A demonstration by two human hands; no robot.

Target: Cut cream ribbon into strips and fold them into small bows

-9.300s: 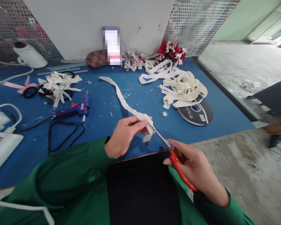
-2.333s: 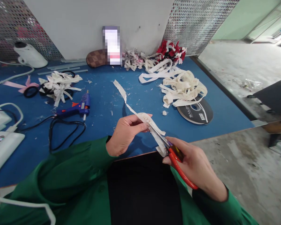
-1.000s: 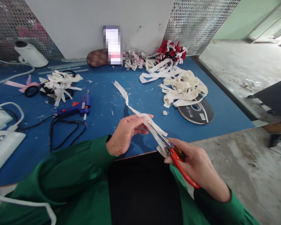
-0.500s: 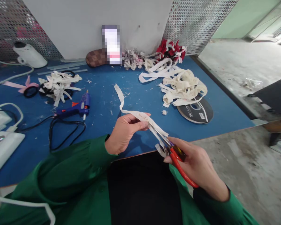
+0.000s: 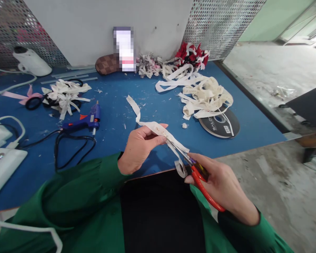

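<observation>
My left hand (image 5: 140,147) pinches a cream-white ribbon (image 5: 155,127) between thumb and fingers. One end of the ribbon trails away over the blue table, slightly twisted. Toward the right, the ribbon parts into a wider strip and a narrow curled strip (image 5: 179,168). Between these lie the blades of scissors (image 5: 204,189) with red handles, their tips close to my left thumb. My right hand (image 5: 221,182) is closed round the scissors' handles near the table's front edge. Something yellow and dark, partly hidden, shows beside the handles under my right fingers.
A blue glue gun (image 5: 88,120) with a black cord lies at the left, below a heap of white bows (image 5: 64,95). Cream ribbon (image 5: 208,95) is piled at the right, over a black spool disc (image 5: 221,123). A phone (image 5: 125,49) leans at the back.
Both hands stay almost in place. The ribbon's far end has shifted slightly left, and its part by my left fingers lies a little flatter. The scissors remain on the ribbon.
</observation>
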